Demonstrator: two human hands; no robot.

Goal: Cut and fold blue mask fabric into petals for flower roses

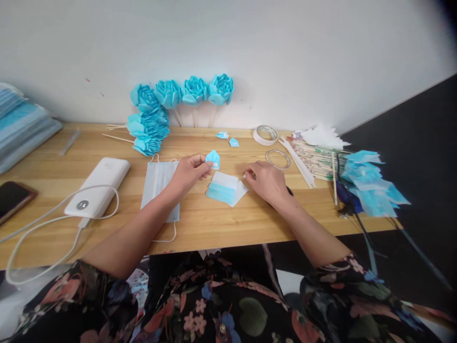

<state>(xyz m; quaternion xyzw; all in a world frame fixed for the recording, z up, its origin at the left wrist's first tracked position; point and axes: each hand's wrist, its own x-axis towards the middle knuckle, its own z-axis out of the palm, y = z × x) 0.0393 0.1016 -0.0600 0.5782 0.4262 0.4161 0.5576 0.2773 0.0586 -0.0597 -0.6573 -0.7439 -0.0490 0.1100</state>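
My left hand (pixel 193 170) pinches a small folded blue petal (pixel 213 158) of mask fabric, with a short white strip on its front. To its right, my right hand (pixel 266 180) is closed, palm down over the table. A tiny white bit shows at its fingertips, too small to name. Between the hands lie cut blue-and-white mask pieces (pixel 222 187), one overlapping another. A whole pale blue face mask (pixel 160 183) lies partly under my left forearm. Two more folded petals (pixel 233 142) rest farther back.
Finished blue fabric flowers (pixel 195 90) on sticks lean against the wall, others lying beside them. Tape rolls (pixel 265 135), bundled sticks (pixel 314 159) and blue fabric scraps (pixel 374 183) sit right. A white power bank (pixel 98 188) with cable, phone (pixel 14 200) and mask stack (pixel 24 126) are left.
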